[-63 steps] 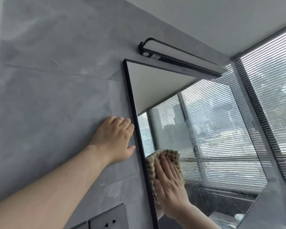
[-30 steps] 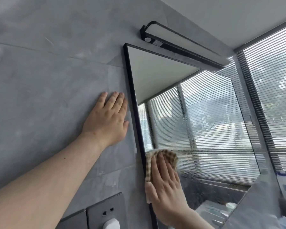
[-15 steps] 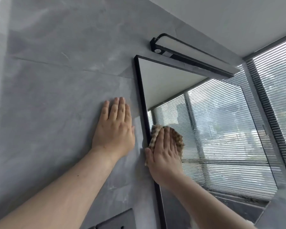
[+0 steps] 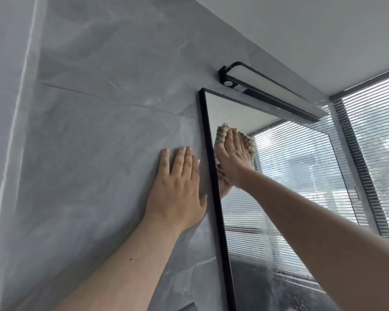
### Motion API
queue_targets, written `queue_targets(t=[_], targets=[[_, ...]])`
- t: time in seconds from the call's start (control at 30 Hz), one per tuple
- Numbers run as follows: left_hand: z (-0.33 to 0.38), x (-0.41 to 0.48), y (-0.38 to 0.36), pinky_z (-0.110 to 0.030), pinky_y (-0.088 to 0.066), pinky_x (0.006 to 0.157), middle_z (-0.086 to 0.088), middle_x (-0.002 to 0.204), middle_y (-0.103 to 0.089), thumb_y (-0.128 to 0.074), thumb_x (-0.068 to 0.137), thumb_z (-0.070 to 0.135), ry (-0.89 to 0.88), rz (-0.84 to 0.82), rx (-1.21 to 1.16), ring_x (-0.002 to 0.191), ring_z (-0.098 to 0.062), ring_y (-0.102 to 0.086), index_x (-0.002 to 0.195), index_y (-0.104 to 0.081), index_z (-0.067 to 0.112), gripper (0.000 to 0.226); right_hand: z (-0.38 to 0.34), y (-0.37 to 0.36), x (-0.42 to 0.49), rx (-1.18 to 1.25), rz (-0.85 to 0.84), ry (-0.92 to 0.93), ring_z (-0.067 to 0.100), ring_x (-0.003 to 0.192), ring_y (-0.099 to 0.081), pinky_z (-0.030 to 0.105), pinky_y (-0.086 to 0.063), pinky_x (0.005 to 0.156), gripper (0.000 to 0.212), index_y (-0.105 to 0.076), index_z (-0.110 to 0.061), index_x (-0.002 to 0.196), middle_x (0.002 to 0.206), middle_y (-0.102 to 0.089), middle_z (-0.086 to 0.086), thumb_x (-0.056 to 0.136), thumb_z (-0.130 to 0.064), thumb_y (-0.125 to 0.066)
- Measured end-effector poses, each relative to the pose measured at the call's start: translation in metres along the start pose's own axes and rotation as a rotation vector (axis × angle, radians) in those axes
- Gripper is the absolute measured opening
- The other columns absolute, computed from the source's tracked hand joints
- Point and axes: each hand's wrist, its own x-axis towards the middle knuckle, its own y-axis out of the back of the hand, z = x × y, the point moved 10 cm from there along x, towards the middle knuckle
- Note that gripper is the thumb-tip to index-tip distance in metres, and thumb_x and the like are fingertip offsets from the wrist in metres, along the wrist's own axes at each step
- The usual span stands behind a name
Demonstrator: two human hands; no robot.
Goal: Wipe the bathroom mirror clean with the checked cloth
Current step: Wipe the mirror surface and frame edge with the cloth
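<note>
**Head view, wiping under way.** The right hand [image 4: 233,161], fingers straight and together, presses the cloth [image 4: 248,142] flat against the mirror [image 4: 301,180] at centre frame. It is near the glass's upper left corner, just beside the black frame [image 4: 214,176]. Nothing is pinched; palm and fingers alone pin the cloth. The left hand [image 4: 177,189], likewise flat and holding nothing, rests on the grey wall [image 4: 99,135] just left of the frame. A lamp [image 4: 267,90] sits above the mirror. The cloth looks soft, light and bunched, so it should conform to the glass but may creep out from under uneven pressure. It is best kept beneath the whole palm. The glass is rigid, smooth and fragile, which favours even, moderate pressure. Haze on the lower glass suggests that area remains to be wiped.
</note>
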Motion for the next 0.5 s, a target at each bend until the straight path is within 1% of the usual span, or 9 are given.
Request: queue_targets(t=[0.07,0.13,0.23,0.33,0.43,0.5], targets=[[0.005,0.0,-0.004,-0.062,0.007,0.117,-0.022,0.163,0.015,-0.019,0.096,0.063,-0.055,-0.024,0.001,0.152,-0.034,0.015,0.155,0.011,0.002,0.089,0.004,-0.006,-0.009,-0.004,0.006,0.029,0.003,0.144,0.027,0.025,0.017,0.114,0.064,0.023,-0.025,0.153,0.161,0.029,-0.006,0.104,-0.049,-0.012],[0.007,0.001,-0.006,-0.062,0.01,0.117,-0.02,0.164,0.016,-0.022,0.095,0.066,-0.08,-0.046,-0.008,0.152,-0.033,0.016,0.157,0.009,0.005,0.093,0.011,-0.014,-0.025,-0.039,0.003,0.062,0.001,0.142,0.032,0.023,0.018,0.115,0.065,0.027,-0.03,0.148,0.159,0.032,-0.008,0.1,-0.055,-0.007],[0.008,0.002,-0.008,-0.063,0.014,0.115,-0.018,0.165,0.01,-0.028,0.093,0.068,-0.086,-0.058,-0.04,0.153,-0.032,0.012,0.158,0.003,0.009,0.093,0.024,-0.028,-0.056,-0.082,-0.009,0.092,-0.005,0.138,0.037,0.024,0.019,0.118,0.07,0.033,-0.036,0.141,0.154,0.039,-0.012,0.083,-0.065,0.007],[0.009,0.002,-0.008,-0.063,0.017,0.114,-0.019,0.165,0.009,-0.029,0.093,0.069,-0.083,-0.062,-0.042,0.153,-0.032,0.012,0.159,-0.001,0.01,0.093,0.037,-0.039,-0.086,-0.079,-0.031,0.089,-0.007,0.136,0.039,0.02,0.022,0.115,0.076,0.037,-0.034,0.139,0.15,0.045,-0.013,0.076,-0.067,0.012],[0.009,0.003,-0.009,-0.063,0.019,0.115,-0.019,0.165,0.009,-0.03,0.093,0.07,-0.091,-0.07,-0.017,0.153,-0.033,0.012,0.158,0.0,0.009,0.094,0.044,-0.047,-0.102,-0.114,-0.038,0.106,-0.006,0.136,0.04,0.022,0.021,0.117,0.076,0.04,-0.032,0.137,0.147,0.048,-0.012,0.076,-0.066,0.012],[0.009,0.003,-0.009,-0.063,0.018,0.116,-0.019,0.166,0.007,-0.031,0.093,0.07,-0.091,-0.075,-0.014,0.153,-0.032,0.01,0.159,-0.001,0.01,0.094,0.047,-0.051,-0.104,-0.124,-0.04,0.117,-0.005,0.137,0.039,0.022,0.022,0.116,0.075,0.04,-0.031,0.138,0.148,0.047,-0.012,0.078,-0.066,0.011]])
